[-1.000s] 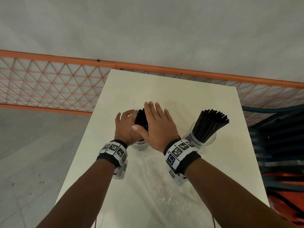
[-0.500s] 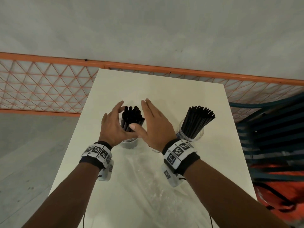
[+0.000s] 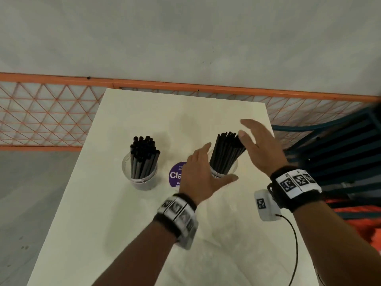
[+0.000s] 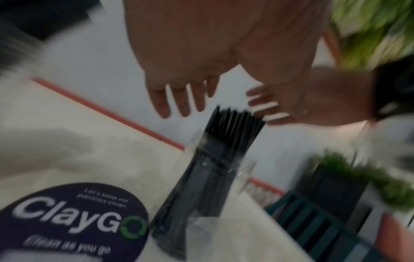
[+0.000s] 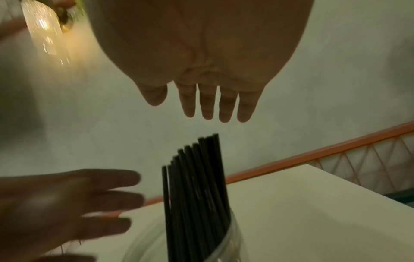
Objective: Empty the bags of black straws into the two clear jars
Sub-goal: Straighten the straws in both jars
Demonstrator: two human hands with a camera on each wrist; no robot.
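Flanking right jar [image 3: 223,172] of straws [image 3: 226,153]: left hand [image 3: 201,174], right hand [image 3: 258,145] (both released, fingers straight).

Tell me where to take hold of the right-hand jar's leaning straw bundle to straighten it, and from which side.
Cup the straw bundle just above the right jar rim, where the straws stay packed. The tops fan and lean rightward, so the right hand should probably press in from that side while the left hand backs the opposite side.
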